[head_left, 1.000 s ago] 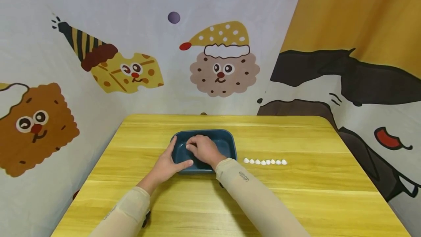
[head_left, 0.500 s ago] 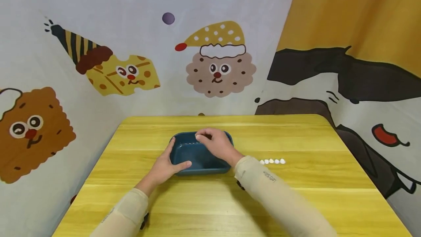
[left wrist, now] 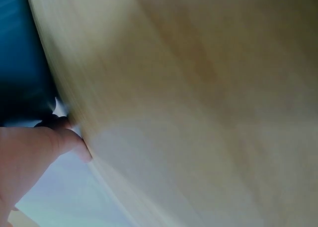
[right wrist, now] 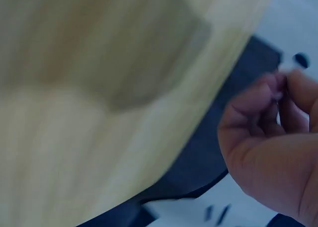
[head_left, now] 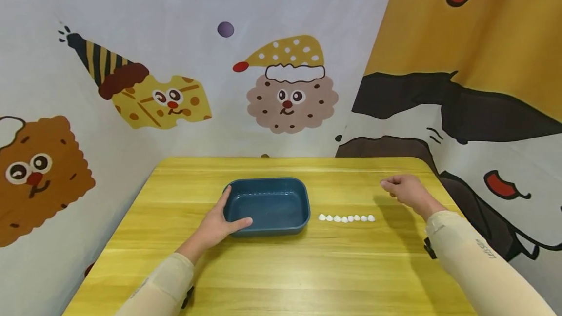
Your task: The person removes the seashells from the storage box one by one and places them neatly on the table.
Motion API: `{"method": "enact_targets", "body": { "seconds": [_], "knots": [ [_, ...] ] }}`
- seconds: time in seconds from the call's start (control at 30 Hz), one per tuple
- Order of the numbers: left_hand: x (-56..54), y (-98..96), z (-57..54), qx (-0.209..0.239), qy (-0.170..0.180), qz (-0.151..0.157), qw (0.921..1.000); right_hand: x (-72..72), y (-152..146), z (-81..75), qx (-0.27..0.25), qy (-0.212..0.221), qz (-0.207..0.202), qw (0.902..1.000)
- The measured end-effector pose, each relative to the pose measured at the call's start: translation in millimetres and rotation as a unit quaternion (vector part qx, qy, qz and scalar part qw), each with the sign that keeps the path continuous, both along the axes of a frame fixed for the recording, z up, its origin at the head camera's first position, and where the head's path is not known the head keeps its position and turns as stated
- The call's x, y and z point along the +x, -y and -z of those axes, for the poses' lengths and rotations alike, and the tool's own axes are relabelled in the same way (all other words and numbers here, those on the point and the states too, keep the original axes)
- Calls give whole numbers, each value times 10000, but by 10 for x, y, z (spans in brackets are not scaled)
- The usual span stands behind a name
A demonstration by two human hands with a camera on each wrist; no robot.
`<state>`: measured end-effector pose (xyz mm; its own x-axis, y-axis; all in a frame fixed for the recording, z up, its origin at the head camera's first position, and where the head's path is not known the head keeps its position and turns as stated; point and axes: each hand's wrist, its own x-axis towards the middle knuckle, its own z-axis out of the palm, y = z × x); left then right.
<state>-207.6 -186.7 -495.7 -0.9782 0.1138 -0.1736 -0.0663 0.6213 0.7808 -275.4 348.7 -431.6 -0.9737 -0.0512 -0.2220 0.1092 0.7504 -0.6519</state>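
A dark blue rectangular tray (head_left: 268, 230) stands on the wooden table. My left hand (head_left: 216, 221) rests against its left end, fingers spread along that side and the thumb over the front left rim. In the left wrist view the tray's blue wall (left wrist: 22, 53) is beside the hand (left wrist: 30, 160). To the right of the tray lies a row of several small white rounded pieces (head_left: 344, 219). Above and beyond the row's right end hovers my right hand (head_left: 408, 190), thumb and fingertips pinched together. In the right wrist view a pale speck shows between the fingertips, mostly hidden by the fingers (right wrist: 256, 100).
The yellow wood-grain table (head_left: 281, 272) has a rounded far right corner, near my right hand. A curtain (head_left: 184, 9) with cartoon figures hangs behind and at both sides of the table.
My right hand has left the tray, where it was pinching, and has moved right past the white row, its fingertips still together. The left hand keeps its place on the tray.
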Motion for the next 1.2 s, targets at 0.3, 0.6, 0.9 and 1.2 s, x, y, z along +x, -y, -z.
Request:
{"method": "enact_targets", "body": {
  "seconds": [0.3, 0.6, 0.9, 1.2],
  "knots": [
    [-9, 24, 46, -36, 4, 2, 10000, 313, -227, 346, -99, 987, -196, 9949],
    [-4, -3, 27, -100, 10, -8, 9999, 431, -163, 551, 314, 95, 75, 9994],
    [-6, -6, 17, -117, 2, -10, 9999, 482, -180, 571, 637, -171, 195, 9976],
    [7, 10, 2, -63, -16, 23, 10000, 534, -222, 622, 824, -657, -424, 9935]
  ]
}}
